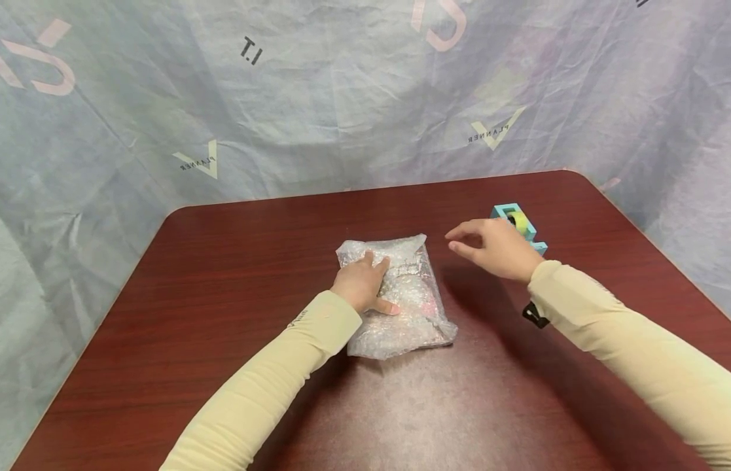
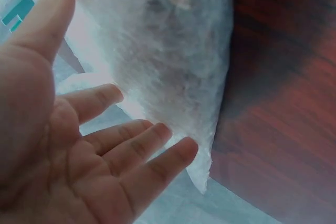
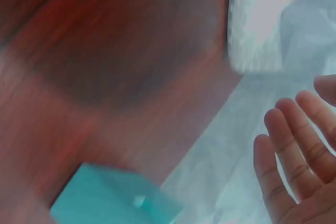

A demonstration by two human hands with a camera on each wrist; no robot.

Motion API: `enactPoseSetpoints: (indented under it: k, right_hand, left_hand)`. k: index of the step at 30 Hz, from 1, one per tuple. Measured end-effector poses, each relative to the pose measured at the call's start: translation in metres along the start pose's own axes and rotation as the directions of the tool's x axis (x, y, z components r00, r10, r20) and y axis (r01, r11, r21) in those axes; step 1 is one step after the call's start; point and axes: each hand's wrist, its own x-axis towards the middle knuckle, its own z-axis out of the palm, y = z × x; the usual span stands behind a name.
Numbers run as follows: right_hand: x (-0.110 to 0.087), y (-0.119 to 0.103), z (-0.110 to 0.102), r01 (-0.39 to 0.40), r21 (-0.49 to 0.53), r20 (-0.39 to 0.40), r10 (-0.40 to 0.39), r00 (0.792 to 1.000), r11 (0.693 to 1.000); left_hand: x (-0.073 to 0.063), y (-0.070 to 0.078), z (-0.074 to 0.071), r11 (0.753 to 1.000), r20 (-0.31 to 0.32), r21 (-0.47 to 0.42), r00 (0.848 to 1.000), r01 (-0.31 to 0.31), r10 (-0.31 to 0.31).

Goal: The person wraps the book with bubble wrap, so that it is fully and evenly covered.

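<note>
A flat item wrapped in clear bubble wrap (image 1: pixel 409 294) lies in the middle of the table, its wrap edges loose at top and bottom; something pink shows faintly through. My left hand (image 1: pixel 360 284) rests on the left part of the package with its fingers spread. In the left wrist view the left hand's fingers (image 2: pixel 152 166) appear extended by the wrap. My right hand (image 1: pixel 495 247) hovers right of the package, fingers loosely bent and holding nothing. Just behind it stands a light blue tape dispenser (image 1: pixel 504 210) with a yellow-green tape roll (image 1: pixel 520 222).
The dark red-brown wooden table (image 1: pixel 224 281) has rounded far corners. A pale printed cloth (image 1: pixel 341 98) hangs behind and beside it. A small black object (image 1: pixel 536 315) shows at the right wrist's sleeve.
</note>
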Motion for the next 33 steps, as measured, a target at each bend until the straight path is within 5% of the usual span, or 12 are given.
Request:
enactPoseSetpoints:
  k: [8, 14, 18, 21, 26, 33]
  right_hand:
    - [-0.013, 0.027, -0.034, -0.192, -0.054, -0.107, 0.186, 0.977, 0.980]
    - [-0.025, 0.048, -0.051, -0.404, -0.110, -0.159, 0.386, 0.909, 0.908]
    - [-0.031, 0.057, -0.060, -0.500, -0.133, -0.112, 0.489, 0.865, 0.856]
    - [-0.035, 0.062, -0.063, -0.528, -0.157, -0.015, 0.533, 0.846, 0.834]
    - [-0.037, 0.068, -0.065, -0.503, -0.160, 0.126, 0.523, 0.843, 0.849]
    - [-0.035, 0.068, -0.062, -0.506, -0.096, 0.123, 0.515, 0.848, 0.857]
  left_hand:
    - [0.000, 0.001, -0.001, 1.000, 0.000, -0.008, 1.000, 0.004, -0.004]
    - [-0.001, 0.001, -0.001, 1.000, 0.008, -0.011, 1.000, 0.011, -0.010]
    - [-0.001, 0.000, -0.002, 1.000, 0.009, -0.014, 1.000, 0.009, -0.009]
    - [-0.001, 0.000, -0.002, 1.000, 0.010, -0.010, 1.000, 0.012, -0.012]
    - [-0.002, 0.002, -0.003, 1.000, 0.011, 0.003, 1.000, 0.015, -0.015]
    - [-0.003, 0.004, -0.006, 0.999, 0.014, 0.031, 1.000, 0.019, -0.019]
